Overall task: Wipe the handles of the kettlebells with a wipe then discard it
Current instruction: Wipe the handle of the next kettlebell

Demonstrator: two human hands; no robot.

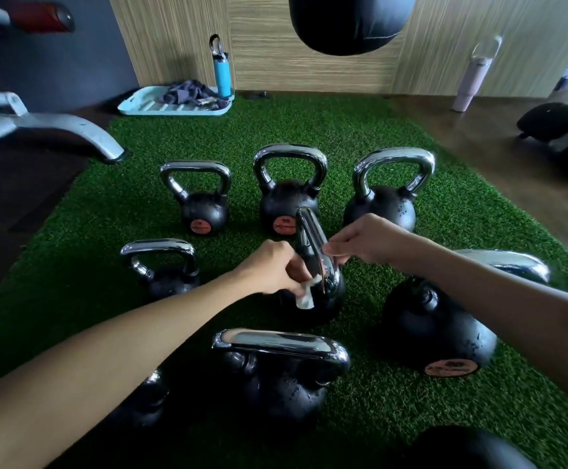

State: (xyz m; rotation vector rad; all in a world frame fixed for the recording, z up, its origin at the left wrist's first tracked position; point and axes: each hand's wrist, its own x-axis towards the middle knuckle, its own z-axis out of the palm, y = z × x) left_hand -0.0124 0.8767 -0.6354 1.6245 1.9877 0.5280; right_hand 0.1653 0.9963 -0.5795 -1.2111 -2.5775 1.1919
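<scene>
From the head camera, seven or so black kettlebells with shiny chrome handles stand on a green turf mat (pixel 309 130).

The middle kettlebell (pixel 323 309) has its handle (pixel 309 235) turned edge-on to the camera. The left hand (pixel 272 269) reaches in from the near left, its fingers curled round a white wipe (pixel 306 296). It presses the wipe against the lower part of that handle, just above the black ball. The right hand (pixel 363 242) comes in from the right, and its curled fingertips pinch the right side of the same handle, higher up than the wipe.

Three kettlebells stand upright in a far row: a small one (pixel 204 211) on the left, one (pixel 287 201) in the centre, and one (pixel 382 204) on the right. Another (pixel 167 279) stands left of the hands. A large one (pixel 434 330) sits on the right, partly hidden by the right forearm. One more (pixel 282 384) stands nearest, between the two forearms.

At the far edge of the mat lies a pale blue tray (pixel 140 99) with a dark cloth (pixel 187 91) on it and a blue bottle (pixel 222 72) standing at its right end. A black punching bag (pixel 350 22) hangs above. A pale bottle (pixel 472 76) stands far right against the wood wall, a grey bench leg (pixel 72 126) rests at the left, and a black bag (pixel 559 126) lies on the floor at the right.
</scene>
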